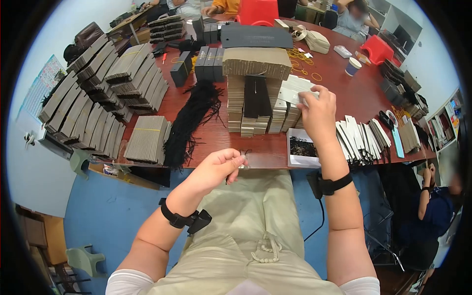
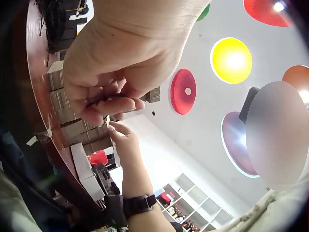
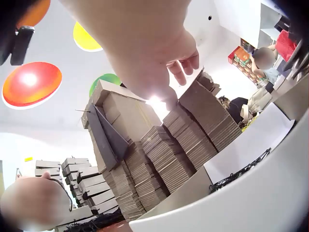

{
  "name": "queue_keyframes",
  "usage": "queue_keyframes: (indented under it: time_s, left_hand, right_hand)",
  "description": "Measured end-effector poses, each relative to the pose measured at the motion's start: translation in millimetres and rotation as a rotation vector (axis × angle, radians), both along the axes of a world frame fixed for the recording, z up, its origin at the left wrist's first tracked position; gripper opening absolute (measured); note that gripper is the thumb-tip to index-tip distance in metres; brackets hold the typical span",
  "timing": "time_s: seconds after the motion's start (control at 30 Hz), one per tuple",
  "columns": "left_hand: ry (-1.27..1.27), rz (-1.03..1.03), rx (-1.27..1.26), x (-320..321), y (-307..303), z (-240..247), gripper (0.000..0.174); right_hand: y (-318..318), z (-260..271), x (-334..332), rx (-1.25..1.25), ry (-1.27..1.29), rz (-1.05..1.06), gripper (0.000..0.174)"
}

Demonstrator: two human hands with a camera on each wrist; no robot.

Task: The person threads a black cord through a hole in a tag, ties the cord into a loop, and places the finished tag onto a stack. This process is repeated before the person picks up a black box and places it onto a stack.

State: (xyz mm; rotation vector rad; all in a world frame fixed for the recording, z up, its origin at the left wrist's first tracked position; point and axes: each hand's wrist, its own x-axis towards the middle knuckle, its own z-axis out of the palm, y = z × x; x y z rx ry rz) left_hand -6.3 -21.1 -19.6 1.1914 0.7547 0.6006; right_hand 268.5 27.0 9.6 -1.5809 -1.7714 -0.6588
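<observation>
My left hand (image 1: 219,169) is over my lap in front of the table edge, pinching a thin black cord (image 1: 246,152) between thumb and fingers; most of the cord is hidden in the hand. My right hand (image 1: 320,112) reaches over the stacks of cards, with fingers and thumb bent around the edge of a white card (image 1: 291,93) on top. Below that hand stands a white box (image 1: 301,161) with black cords inside. Tall stacks of grey-brown card pieces (image 3: 169,154) fill the right wrist view, and a black strip (image 1: 255,96) lies over the nearest stack.
A long bundle of black cords (image 1: 194,118) lies left of the stacks. Banded card stacks (image 1: 146,140) stand further left. White strips (image 1: 361,140), scissors (image 1: 392,118) and a paper cup (image 1: 352,67) are on the right. Other people sit around the table.
</observation>
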Motion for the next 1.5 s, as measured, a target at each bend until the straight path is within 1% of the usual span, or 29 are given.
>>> queue_keyframes:
  time_s: [0.03,0.13,0.17,0.27,0.3,0.33,0.4,0.47,0.5,0.6,0.63,0.73,0.77,0.83,0.87,0.9,0.93,0.97,1.0,1.07,1.17,1.27,1.3,1.4,1.5]
  left_hand:
    - [-0.021,-0.022,-0.007,-1.8,0.4,-0.5,0.022]
    - [-0.117,0.042,-0.118,0.9,0.0,-6.7,0.021]
    - [-0.123,0.057,-0.122,1.2,-0.4,-5.7,0.021]
    - [-0.163,0.073,-0.163,-1.8,3.4,-2.4,0.022]
    - [-0.192,0.06,-0.2,-3.5,6.6,-3.0,0.022]
    - [-0.22,0.045,-0.238,-4.5,9.2,-3.3,0.022]
    - [-0.156,0.065,-0.187,0.3,10.5,5.4,0.022]
    - [-0.127,0.073,-0.102,5.1,10.1,17.1,0.022]
    - [-0.135,0.074,-0.042,7.1,9.8,22.7,0.021]
    - [-0.177,0.08,0.095,10.8,11.1,48.3,0.021]
    - [-0.193,0.085,0.134,11.3,12.7,57.2,0.021]
    - [-0.285,0.093,0.259,17.1,20.4,76.5,0.023]
    - [-0.323,0.077,0.269,17.4,22.8,82.4,0.022]
    - [-0.292,0.082,0.3,20.2,26.4,91.0,0.021]
    - [-0.276,0.085,0.315,21.5,28.3,93.1,0.02]
    - [-0.265,0.092,0.314,22.3,31.6,91.0,0.02]
    - [-0.219,0.147,0.299,23.4,34.3,85.9,0.02]
    - [-0.172,0.202,0.284,25.0,37.8,79.0,0.021]
    - [-0.125,0.257,0.269,25.9,41.4,71.0,0.021]
    - [-0.099,0.284,0.302,24.0,50.4,45.2,0.021]
    - [-0.123,0.281,0.277,20.9,47.7,35.5,0.02]
    - [-0.171,0.286,0.231,21.4,43.6,31.2,0.022]
    - [-0.186,0.283,0.229,21.6,44.9,28.2,0.022]
    - [-0.202,0.275,0.23,18.4,43.7,27.6,0.022]
    - [-0.192,0.271,0.229,16.1,42.6,28.2,0.022]
  right_hand:
    - [-0.5,2.0,-0.6,0.006,0.007,0.002,0.025]
    - [1.1,9.2,4.1,-0.134,0.156,0.075,0.026]
    - [0.1,11.5,5.1,-0.09,0.119,0.074,0.025]
    - [-20.8,28.9,-12.2,0.011,0.625,0.152,0.022]
    - [-25.8,28.7,-17.0,0.062,0.713,0.246,0.018]
    - [-29.2,26.7,-25.5,-0.025,0.855,0.403,0.018]
    - [-32.9,23.4,-47.8,-0.203,1.134,0.714,0.017]
    - [-29.1,17.3,-63.2,-0.292,1.03,0.668,0.015]
    - [-29.8,19.5,-69.5,-0.337,0.982,0.597,0.013]
    - [-27.4,11.0,-75.6,-0.457,1.137,0.682,0.013]
    - [-26.4,4.9,-79.0,-0.413,1.198,0.697,0.012]
    - [-29.5,-0.7,-87.5,-0.244,1.151,0.6,0.011]
    - [-29.7,-3.2,-90.2,-0.21,1.179,0.606,0.01]
    - [-28.5,-6.5,-93.6,-0.137,1.232,0.617,0.01]
    - [-29.2,-3.5,-93.9,-0.204,1.251,0.632,0.01]
    - [-31.0,1.2,-94.1,-0.272,1.27,0.647,0.01]
    - [-31.9,3.6,-94.4,-0.342,1.289,0.662,0.01]
    - [-28.7,0.0,-94.3,-0.31,1.277,0.665,0.01]
    - [-26.2,-1.0,-94.8,-0.288,1.277,0.655,0.013]
    - [-21.6,-1.2,-97.5,-0.246,1.276,0.636,0.021]
    - [-19.1,7.0,-107.2,-0.004,0.777,0.292,0.037]
    - [-0.5,0.6,-112.6,0.227,0.486,0.169,0.048]
    - [0.3,2.4,-116.3,0.23,0.53,0.165,0.044]
    - [-0.6,-3.2,-117.1,0.18,0.658,0.255,0.038]
    - [-6.5,-3.1,-109.6,0.224,0.592,0.255,0.031]
